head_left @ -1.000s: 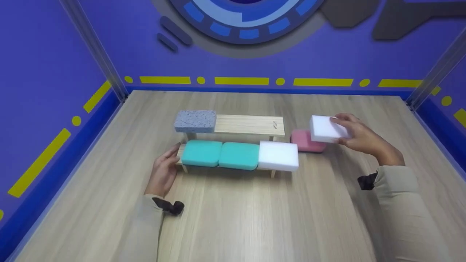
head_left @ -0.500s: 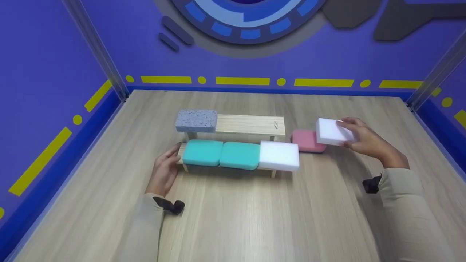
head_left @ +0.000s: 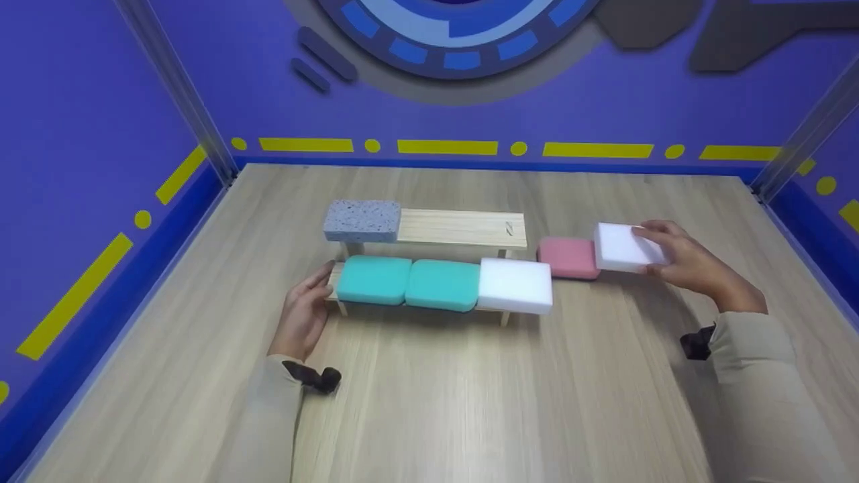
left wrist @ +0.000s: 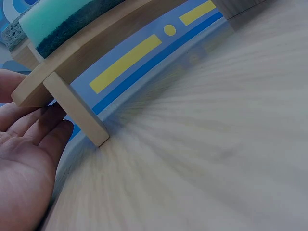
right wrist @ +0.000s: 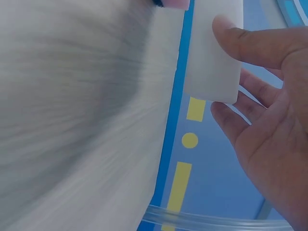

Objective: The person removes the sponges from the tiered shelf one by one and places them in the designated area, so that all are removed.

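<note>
White sponge [head_left: 629,248] — in grip of right hand [head_left: 694,268], near pink sponge [head_left: 568,258], left hand [head_left: 300,320] holding front bench [left wrist: 91,53]

Blue-purple walls [head_left: 470,122] w/ yel. dashes [head_left: 447,147], lt. wood tabletop [head_left: 429,402], metal corner posts [head_left: 170,80]

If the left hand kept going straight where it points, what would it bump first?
Probably the nearer pale rectangular wooden stand: the left hand is holding its left end.
</note>
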### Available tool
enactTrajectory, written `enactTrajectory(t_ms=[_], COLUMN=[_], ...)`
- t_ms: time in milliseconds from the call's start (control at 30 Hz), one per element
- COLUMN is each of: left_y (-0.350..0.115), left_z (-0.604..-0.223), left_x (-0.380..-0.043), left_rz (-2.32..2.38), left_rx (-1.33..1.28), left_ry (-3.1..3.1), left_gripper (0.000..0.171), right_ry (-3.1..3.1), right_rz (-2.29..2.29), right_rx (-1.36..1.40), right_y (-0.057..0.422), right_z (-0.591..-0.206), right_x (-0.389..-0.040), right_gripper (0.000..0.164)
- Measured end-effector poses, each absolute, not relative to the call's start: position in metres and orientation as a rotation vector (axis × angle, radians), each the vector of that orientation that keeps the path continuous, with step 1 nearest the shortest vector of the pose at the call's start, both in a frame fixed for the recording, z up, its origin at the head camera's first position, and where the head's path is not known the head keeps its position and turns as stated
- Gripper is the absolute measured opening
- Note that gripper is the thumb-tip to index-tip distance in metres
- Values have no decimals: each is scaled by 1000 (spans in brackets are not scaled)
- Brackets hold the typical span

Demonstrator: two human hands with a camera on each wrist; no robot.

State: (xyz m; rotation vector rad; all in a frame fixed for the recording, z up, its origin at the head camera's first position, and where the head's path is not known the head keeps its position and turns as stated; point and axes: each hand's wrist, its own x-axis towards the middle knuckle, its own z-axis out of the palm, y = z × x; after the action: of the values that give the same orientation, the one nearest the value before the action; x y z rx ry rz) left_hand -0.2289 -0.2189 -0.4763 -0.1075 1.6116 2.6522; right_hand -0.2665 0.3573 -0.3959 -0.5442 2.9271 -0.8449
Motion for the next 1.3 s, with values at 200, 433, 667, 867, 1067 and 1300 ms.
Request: enactTrajectory(t_ms=[200,433,667,867,1067,1300], left_y=[-219,-219,-219,-219,-219,-219], left_z=[-477,-477,-477,-477,-476,-476], left_x=[-230,-229,-230,-230,-231,-230], left_rz=[2659,2652,2653,2653,2654,2654], left_rx=[-105,-106,-101,-131,-124,-124], left_ry=[1611,1613,1610,1610,1619,1628], left_gripper=[58,58,58,57,57,57], right_ry=[2945,2950,2964,2953,2905,2875], right_rz=[-821,-785,-743,-773,-761,-765], right_rx=[-550,-523,-551,-575,-512,-446], right_y=[362,368,373,374,374,375], right_z=[-397,-398,-403,-408,-413,-420], right_x=[-265,-262,-263,-266,-268,-271], right_gripper=[63,63,62,61,62,62])
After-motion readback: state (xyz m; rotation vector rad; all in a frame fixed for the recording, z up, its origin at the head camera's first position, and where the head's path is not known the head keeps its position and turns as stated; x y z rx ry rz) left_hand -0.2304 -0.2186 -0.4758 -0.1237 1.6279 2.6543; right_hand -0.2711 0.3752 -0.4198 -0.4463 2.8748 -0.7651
